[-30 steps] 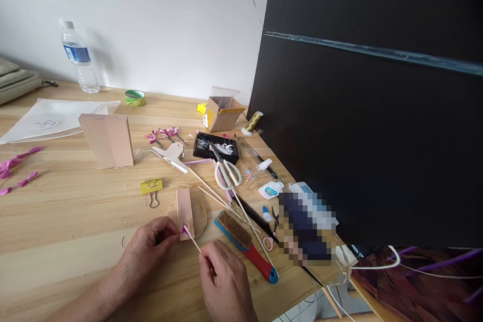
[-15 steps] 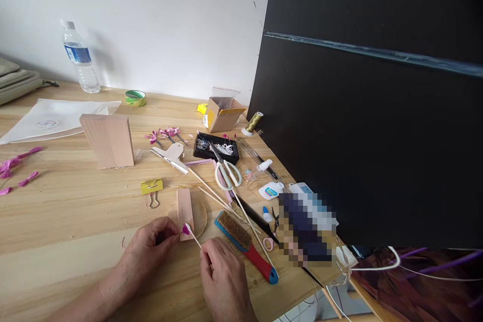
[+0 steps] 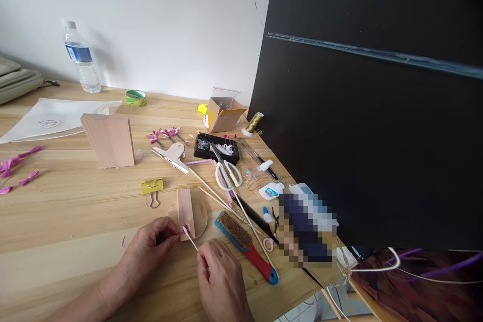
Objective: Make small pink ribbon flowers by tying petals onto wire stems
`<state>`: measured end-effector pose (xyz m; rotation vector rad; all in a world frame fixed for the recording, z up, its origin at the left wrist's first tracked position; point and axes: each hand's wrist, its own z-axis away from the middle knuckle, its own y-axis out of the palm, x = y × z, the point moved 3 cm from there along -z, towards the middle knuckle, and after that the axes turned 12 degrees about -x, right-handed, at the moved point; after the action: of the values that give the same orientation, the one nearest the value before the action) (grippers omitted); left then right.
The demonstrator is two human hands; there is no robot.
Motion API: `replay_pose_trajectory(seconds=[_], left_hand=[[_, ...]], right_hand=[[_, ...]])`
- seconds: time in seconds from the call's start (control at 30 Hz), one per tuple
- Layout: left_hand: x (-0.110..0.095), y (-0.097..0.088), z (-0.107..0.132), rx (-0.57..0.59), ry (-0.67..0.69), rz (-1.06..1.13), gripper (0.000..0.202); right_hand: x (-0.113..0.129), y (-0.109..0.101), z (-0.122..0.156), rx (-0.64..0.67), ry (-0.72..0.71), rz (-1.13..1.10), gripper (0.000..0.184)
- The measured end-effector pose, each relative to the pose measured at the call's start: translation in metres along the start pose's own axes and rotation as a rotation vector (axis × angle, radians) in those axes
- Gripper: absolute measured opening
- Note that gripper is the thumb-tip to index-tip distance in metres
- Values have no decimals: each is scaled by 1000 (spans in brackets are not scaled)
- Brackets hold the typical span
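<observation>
My left hand [image 3: 145, 256] rests on the wooden table [image 3: 68, 211], its fingertips pinched on a tiny pink piece [image 3: 186, 228] at the near end of a small wooden block [image 3: 184, 209]. My right hand [image 3: 221, 279] is closed round a thin white stick [image 3: 191, 240], whose tip touches that pink piece. The block lies across a round wooden disc [image 3: 200, 215].
Right of my hands lie a red-handled brush [image 3: 245, 244], skewers [image 3: 215, 193], white scissors [image 3: 227, 173], a black comb [image 3: 252, 215] and glue bottles [image 3: 270, 190]. Farther back stand a wood block [image 3: 108, 140], a yellow binder clip [image 3: 151, 187], a black tray [image 3: 216, 147], a water bottle [image 3: 80, 58] and a black board [image 3: 370, 126].
My right hand has slid slightly left and nearer, tilting the stick. The left hand and the pink piece have stayed in place.
</observation>
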<state>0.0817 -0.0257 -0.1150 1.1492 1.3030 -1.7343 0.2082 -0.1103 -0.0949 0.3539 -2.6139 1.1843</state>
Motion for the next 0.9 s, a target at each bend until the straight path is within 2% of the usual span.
replay_pose_trajectory(seconds=[0.27,0.57,0.9], left_hand=[[-1,-1,0,-6,22,-27,12],[-5,-1,1,-20,7,-18,13],[1,-1,0,9,27,-30,12]], right_hand=[[-3,-2,-1,-59,-15,29,27],[2,-1,2,-18,-13,12,26],[1,-3,-2,-2,22,-42,26]])
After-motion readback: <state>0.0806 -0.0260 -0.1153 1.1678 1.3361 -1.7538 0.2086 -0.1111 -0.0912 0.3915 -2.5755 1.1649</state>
